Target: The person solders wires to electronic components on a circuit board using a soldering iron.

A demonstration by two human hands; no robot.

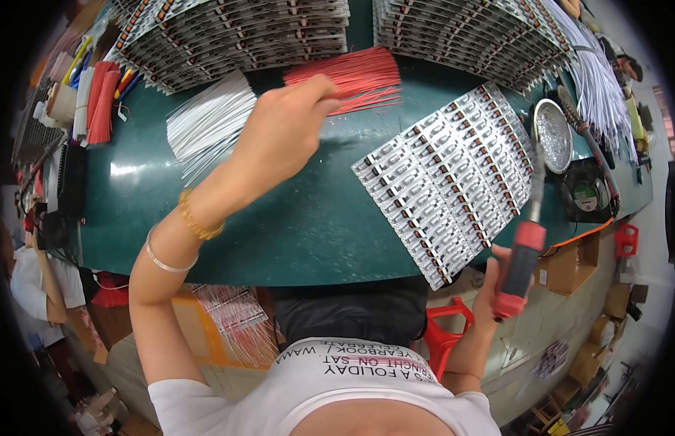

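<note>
A: Soldering iron (523,265), position?
B: Right side, over the near edge of the bench (279,243). The right hand (488,292) is wrapped round its handle, shaft pointing away from the body toward the round tin (554,134).
A: Left hand (288,120)?
B: Fingers curled at the red wires (366,69); from here I cannot tell whether they pinch one. Elbow bent, forearm slanting inward past white wires (207,120). Board panel (446,185) lies between both hands.
</note>
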